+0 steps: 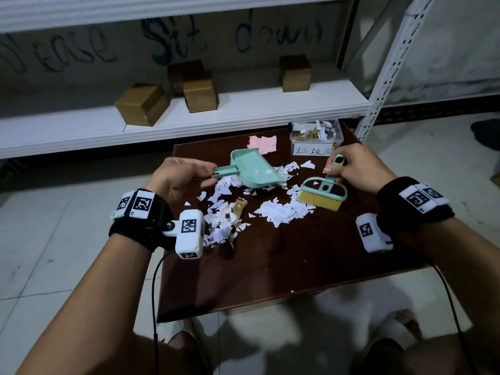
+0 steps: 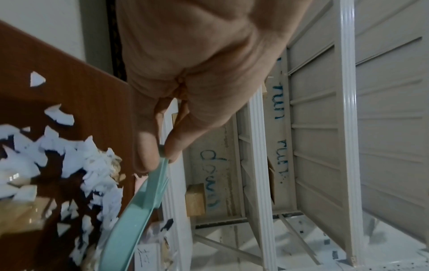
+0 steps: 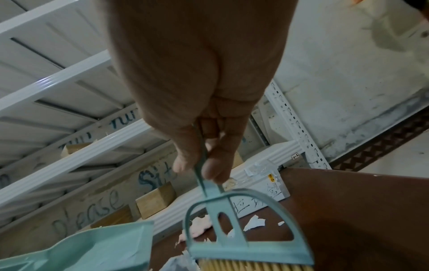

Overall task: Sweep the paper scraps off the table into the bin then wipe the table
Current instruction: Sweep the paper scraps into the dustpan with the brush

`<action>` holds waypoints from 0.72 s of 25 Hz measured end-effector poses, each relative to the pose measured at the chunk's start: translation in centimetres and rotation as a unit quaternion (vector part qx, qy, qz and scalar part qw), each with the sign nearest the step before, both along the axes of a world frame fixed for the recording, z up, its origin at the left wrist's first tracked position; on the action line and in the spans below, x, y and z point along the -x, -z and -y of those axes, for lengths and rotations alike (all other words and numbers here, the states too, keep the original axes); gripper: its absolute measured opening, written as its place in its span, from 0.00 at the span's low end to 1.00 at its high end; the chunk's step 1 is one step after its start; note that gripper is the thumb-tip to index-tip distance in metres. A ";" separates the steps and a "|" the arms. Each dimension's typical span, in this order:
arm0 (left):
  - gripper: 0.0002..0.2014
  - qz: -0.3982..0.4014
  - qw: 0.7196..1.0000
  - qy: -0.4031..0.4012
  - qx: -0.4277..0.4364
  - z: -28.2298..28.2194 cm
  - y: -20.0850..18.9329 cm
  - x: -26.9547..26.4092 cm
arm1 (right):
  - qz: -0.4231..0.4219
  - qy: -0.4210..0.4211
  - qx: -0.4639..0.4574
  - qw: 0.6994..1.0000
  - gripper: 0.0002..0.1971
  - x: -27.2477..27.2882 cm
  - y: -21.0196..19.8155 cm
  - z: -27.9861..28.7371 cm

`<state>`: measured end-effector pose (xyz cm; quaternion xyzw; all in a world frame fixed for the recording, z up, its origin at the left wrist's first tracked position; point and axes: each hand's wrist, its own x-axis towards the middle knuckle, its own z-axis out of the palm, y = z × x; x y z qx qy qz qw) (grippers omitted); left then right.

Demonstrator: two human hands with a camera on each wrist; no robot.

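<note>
On the counter (image 1: 311,255): paper scraps (image 1: 281,212) heaped between dustpan and brush, before the bin (image 1: 316,138).
Head view only: pink cloth (image 1: 263,144) beside bin.
Left hand (image 1: 180,175): pinching dustpan (image 1: 250,169) handle.
Right hand (image 1: 357,167): grasping brush (image 1: 323,194), bristles on scraps.
Left wrist view: thumb (image 2: 145,146) clamps handle edge.

One dustpan (image 1: 251,169), one brush (image 1: 323,194) and one clear bin (image 1: 316,138) are on or over the tabletop (image 1: 311,261). One pink cloth (image 1: 263,144) lies at upper centre. Four cardboard boxes (image 1: 142,104) stand on the shelf (image 1: 243,115). The paper scraps (image 1: 281,212) are too many to count. Two hands (image 1: 176,175) show.
</note>
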<state>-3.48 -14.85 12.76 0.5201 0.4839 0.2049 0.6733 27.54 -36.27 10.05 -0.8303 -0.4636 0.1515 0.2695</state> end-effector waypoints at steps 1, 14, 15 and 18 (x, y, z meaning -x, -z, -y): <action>0.07 -0.021 1.000 0.011 -0.006 -0.2 0.0 0.3 | 0.014 0.022 0.000 1.000 0.06 -0.2 0.3 0.0; 0.08 -0.183 0.975 0.110 -0.060 -1.9 -0.3 2.4 | 0.085 0.098 0.079 0.988 0.13 -1.3 3.1 -0.4; 0.08 -0.190 0.973 0.115 -0.062 -1.7 -0.3 2.3 | 0.090 0.093 0.079 0.988 0.13 -1.3 3.1 -0.4; 0.08 -0.205 0.968 0.127 -0.065 -1.2 -0.1 1.7 | 0.078 0.090 0.077 0.990 0.13 -0.8 3.2 -0.4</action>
